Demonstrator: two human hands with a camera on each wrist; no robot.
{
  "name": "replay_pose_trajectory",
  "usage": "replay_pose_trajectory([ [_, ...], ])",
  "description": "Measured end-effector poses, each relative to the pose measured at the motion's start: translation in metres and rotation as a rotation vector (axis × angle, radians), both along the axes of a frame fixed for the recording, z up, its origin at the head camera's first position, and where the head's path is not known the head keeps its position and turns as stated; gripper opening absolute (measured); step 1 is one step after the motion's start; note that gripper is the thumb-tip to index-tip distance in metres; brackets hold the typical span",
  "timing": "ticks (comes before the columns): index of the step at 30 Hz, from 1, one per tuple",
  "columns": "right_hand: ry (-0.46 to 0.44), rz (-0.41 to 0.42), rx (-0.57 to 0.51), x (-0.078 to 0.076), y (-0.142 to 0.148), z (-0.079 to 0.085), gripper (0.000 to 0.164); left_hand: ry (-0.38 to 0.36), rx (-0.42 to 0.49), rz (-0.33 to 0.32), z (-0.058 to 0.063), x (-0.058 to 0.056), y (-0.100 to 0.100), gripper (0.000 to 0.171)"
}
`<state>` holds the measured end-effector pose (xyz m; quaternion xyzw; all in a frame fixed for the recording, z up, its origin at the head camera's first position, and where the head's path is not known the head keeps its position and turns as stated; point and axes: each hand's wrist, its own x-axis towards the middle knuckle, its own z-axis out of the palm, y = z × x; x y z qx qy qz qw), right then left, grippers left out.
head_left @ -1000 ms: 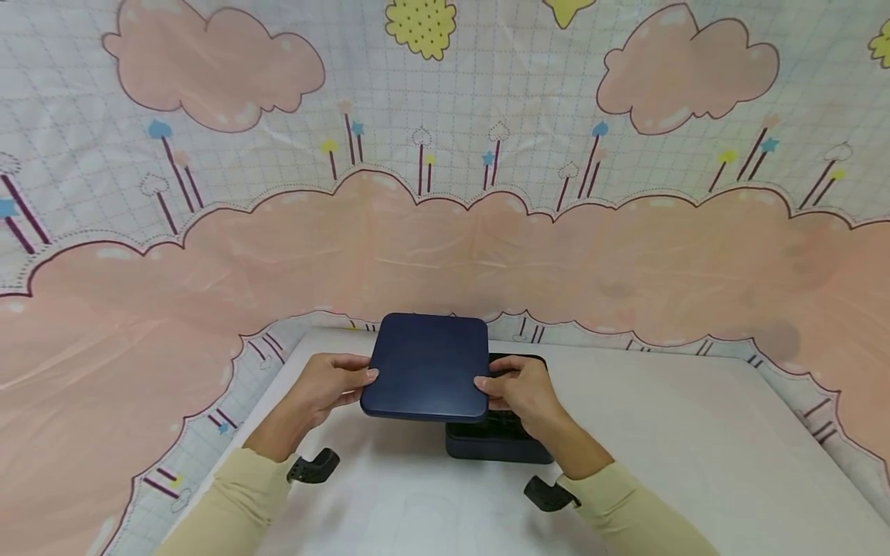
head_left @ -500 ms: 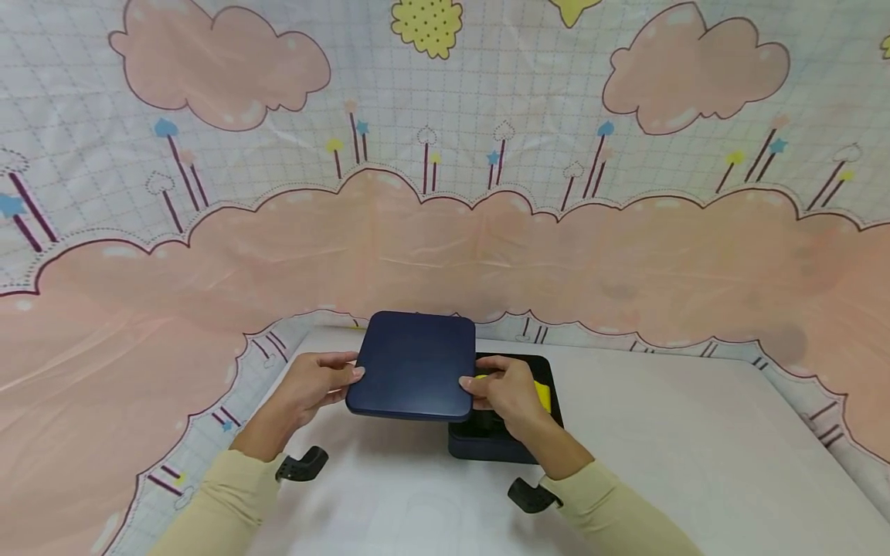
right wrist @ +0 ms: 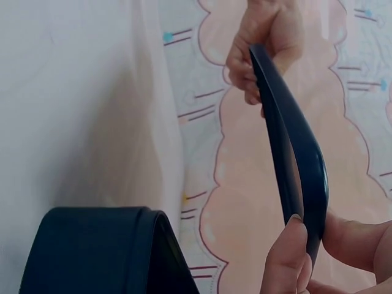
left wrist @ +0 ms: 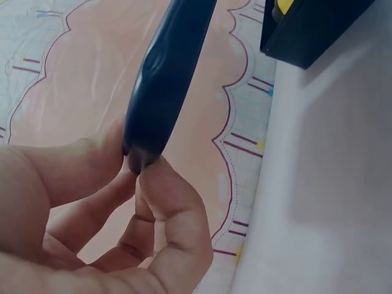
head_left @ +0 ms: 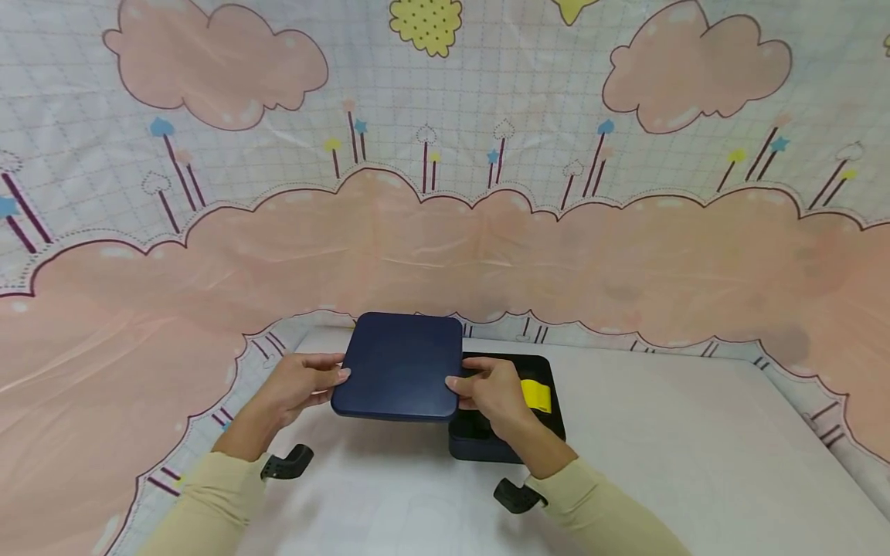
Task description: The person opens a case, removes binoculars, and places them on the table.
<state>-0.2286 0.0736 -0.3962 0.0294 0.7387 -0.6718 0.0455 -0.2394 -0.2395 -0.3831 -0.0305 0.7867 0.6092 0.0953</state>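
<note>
A dark blue square lid (head_left: 399, 367) with rounded corners is held up above the table, tilted, between both hands. The left hand (head_left: 295, 386) pinches its left edge between thumb and fingers; the left wrist view shows the lid (left wrist: 165, 79) gripped at its rim. On the opposite edge the right hand (head_left: 495, 394) does the same, thumb on top and fingers beneath. Partly behind the right hand stands a dark box (head_left: 487, 449) with its top uncovered. Something yellow (head_left: 536, 395) shows inside it; its kind cannot be told, and the rest of the contents is hidden.
The box rests on a white table (head_left: 660, 432). Behind and along the left side hangs a cloth (head_left: 445, 255) printed with pink clouds. Dark wrist-worn devices (head_left: 288, 463) stick out inward from both sleeves.
Both hands have carried the lid leftward, away from over the box. More of the box's inside is now uncovered, and the yellow thing in it has come into view.
</note>
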Motion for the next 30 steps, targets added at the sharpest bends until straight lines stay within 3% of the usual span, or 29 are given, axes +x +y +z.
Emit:
replay_pose_trajectory([
  [20,-0.012,-0.006,0.012,-0.002,-0.031,-0.003,0.053,-0.022,0.005,-0.032,0.000,0.002,-0.030,0.063],
  [30,-0.055,-0.010,0.014,-0.005,-0.044,-0.002,0.052,-0.044,0.023,-0.045,0.000,0.000,-0.044,0.057],
])
